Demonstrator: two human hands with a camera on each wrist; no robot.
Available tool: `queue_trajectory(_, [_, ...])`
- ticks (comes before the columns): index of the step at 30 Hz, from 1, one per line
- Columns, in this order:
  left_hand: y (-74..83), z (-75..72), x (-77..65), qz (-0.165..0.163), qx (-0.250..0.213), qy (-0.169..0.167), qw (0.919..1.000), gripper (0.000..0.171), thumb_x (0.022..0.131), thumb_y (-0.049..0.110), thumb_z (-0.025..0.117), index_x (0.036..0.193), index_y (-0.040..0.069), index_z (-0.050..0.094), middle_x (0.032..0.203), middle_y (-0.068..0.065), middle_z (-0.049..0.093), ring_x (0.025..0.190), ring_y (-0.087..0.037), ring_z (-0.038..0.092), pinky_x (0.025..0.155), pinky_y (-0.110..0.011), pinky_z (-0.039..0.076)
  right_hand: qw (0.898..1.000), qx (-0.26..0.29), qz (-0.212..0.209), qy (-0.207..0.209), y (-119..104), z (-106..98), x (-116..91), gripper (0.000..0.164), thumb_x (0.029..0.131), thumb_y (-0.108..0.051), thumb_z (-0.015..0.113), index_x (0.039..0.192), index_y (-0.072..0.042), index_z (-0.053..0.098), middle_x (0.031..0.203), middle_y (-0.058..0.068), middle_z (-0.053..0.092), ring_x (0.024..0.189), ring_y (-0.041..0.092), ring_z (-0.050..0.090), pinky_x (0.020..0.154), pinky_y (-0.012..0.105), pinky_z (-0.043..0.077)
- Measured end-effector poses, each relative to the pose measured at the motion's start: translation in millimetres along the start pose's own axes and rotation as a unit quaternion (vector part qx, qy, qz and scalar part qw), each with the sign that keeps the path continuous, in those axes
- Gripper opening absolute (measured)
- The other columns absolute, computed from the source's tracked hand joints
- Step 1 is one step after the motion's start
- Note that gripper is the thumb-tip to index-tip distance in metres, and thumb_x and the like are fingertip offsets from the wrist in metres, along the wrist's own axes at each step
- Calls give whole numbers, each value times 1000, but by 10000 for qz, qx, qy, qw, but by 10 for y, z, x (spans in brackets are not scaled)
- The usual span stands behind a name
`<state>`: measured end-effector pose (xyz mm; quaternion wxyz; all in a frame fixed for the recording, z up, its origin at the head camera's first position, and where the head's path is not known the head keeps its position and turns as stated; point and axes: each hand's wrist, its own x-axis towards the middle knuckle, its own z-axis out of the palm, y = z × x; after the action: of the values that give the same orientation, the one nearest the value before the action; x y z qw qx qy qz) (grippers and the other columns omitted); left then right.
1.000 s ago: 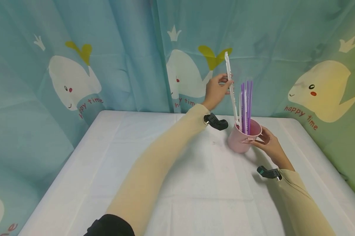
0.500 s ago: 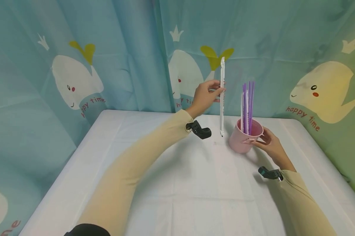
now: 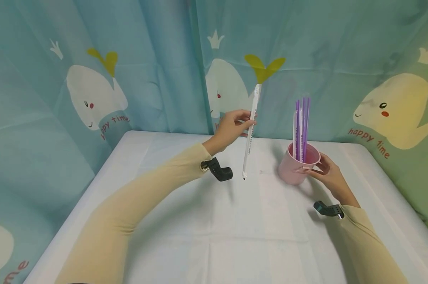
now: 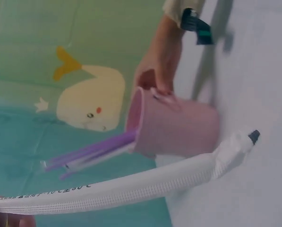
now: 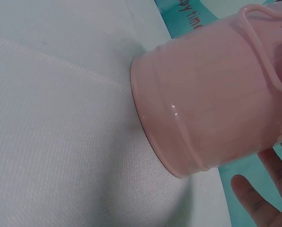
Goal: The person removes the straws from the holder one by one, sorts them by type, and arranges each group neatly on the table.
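Observation:
In the head view my left hand (image 3: 229, 128) pinches a white paper-wrapped straw (image 3: 247, 150) near its middle, above the table and left of the cup. It slants, its lower end tipped to the left. Up close in the left wrist view, the wrapped straw (image 4: 145, 188) has dark print and a dark tip poking from the torn lower end. My right hand (image 3: 332, 180) holds a pink bucket-shaped cup (image 3: 291, 171) by its near right side and rim. Several purple and white-wrapped straws (image 3: 298, 130) stand inside. The right wrist view has the cup's side (image 5: 216, 104) and fingers (image 5: 254, 196) beside it.
A white cloth covers the table (image 3: 214, 221). Behind its far edge hangs a blue-green curtain (image 3: 164, 79) printed with whales. A dark wrist camera sits on each wrist, the left one (image 3: 219, 170) above the tabletop.
My left hand has drawn the wrapped straw up out of the cup, then carried it left and lower. The right hand has stayed on the cup.

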<state>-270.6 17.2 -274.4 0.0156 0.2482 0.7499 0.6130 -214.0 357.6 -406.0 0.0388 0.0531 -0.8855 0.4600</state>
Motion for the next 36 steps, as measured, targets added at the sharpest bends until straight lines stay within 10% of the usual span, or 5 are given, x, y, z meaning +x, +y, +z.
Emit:
queue_trajectory(10, [-165, -411, -214, -378, 484, 181, 9979, 28, 93, 11, 59, 119, 2, 61, 108, -18, 63, 95, -25, 64, 77, -32, 58, 9995, -154, 274, -78, -36, -17, 25, 84, 88, -26, 66, 152, -12, 13, 152, 24, 24, 135, 46, 29, 102, 29, 42])
queue_trajectory(16, [-255, -669, -368, -821, 738, 250, 9936, 30, 94, 12, 57, 122, 2, 58, 112, -18, 62, 99, -25, 63, 80, -34, 58, 10000, 12, 57, -16, -38, 1, 22, 80, 87, -22, 67, 150, -11, 19, 148, 25, 30, 132, 41, 37, 83, 1, 43])
queue_trajectory(36, [-703, -1515, -934, -1754, 1600, 713, 9688, 34, 94, 18, 58, 122, -1, 59, 118, -20, 63, 103, -26, 60, 80, -31, 58, 9999, -40, 62, -90, -40, 6, 9, 82, 88, -23, 66, 151, -13, 16, 150, 25, 27, 133, 44, 34, 81, -1, 42])
